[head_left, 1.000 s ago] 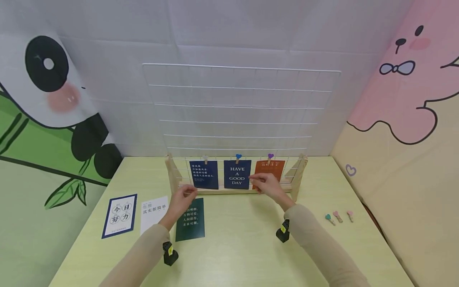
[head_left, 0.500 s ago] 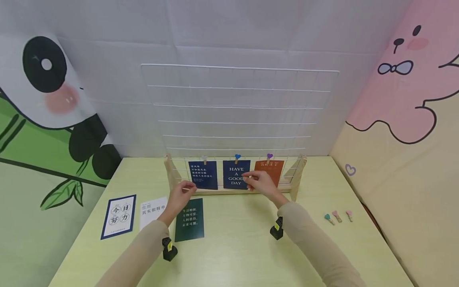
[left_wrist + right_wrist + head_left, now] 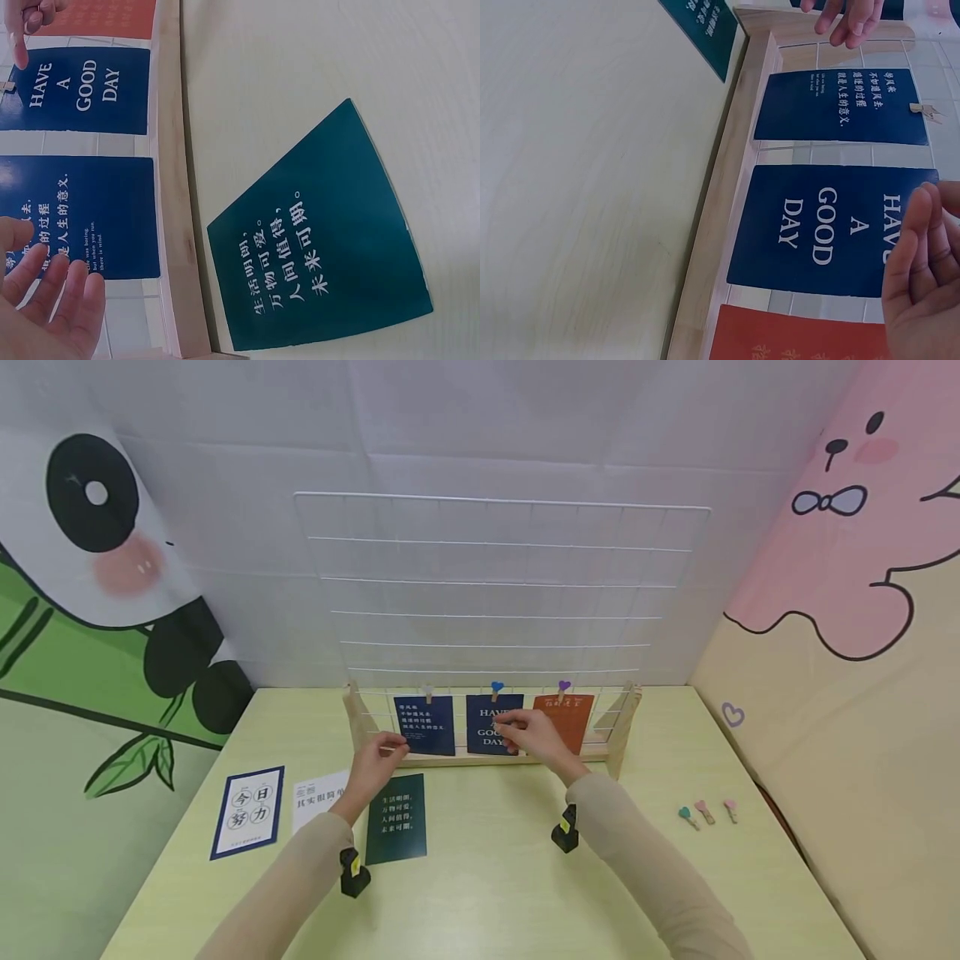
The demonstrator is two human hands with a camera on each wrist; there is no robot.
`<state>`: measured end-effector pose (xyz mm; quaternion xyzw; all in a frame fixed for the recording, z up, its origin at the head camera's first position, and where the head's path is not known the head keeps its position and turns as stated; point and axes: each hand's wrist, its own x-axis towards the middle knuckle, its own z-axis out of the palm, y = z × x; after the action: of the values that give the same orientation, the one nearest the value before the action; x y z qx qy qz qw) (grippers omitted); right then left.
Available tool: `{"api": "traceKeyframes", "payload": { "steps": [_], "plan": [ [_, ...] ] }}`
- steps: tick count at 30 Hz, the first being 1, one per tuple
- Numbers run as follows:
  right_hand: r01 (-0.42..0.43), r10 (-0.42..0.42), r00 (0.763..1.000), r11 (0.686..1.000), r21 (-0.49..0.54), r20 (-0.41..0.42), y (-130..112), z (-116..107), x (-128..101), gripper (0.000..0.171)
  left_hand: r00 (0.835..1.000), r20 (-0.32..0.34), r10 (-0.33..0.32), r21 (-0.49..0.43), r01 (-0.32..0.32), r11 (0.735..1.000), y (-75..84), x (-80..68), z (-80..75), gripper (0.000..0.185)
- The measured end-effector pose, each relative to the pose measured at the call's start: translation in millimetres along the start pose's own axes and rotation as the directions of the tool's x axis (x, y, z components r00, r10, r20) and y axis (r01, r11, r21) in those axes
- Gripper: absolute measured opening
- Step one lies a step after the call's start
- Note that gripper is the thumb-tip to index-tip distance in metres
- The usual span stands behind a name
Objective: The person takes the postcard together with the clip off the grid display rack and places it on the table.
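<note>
Middle navy card clipped to the wire grid: "HAVE A GOOD DAY", white capitals. Left navy card, orange card, dark green card flat on the table, and two cards at left: Chinese characters, white-framed card reading 今日努力.

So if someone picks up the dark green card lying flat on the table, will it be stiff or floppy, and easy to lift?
The dark green card looks thin and lies fully flat on the table, so it is probably light and may bend a little when lifted. With no raised edge showing, a fingernail or sliding it to the table edge may be needed. Its smooth face suggests it slides easily when pushed.
</note>
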<state>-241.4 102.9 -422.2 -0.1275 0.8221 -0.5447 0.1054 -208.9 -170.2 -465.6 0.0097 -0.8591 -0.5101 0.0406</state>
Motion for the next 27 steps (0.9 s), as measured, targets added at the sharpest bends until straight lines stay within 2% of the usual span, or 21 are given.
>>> {"api": "traceKeyframes", "payload": {
  "steps": [12,27],
  "plan": [
    [0.014,-0.015,1.000,0.998,0.054,0.018,-13.6,9.8,7.7,0.027,1.000,0.006,-0.001,0.005,0.001,1.000,2.3,4.6,-3.6,0.022],
    [0.019,-0.019,1.000,1.000,0.020,0.003,-19.5,19.9,21.5,0.026,1.000,-0.010,-0.026,0.013,0.026,1.000,3.8,9.7,-5.8,0.022]
  ]
}}
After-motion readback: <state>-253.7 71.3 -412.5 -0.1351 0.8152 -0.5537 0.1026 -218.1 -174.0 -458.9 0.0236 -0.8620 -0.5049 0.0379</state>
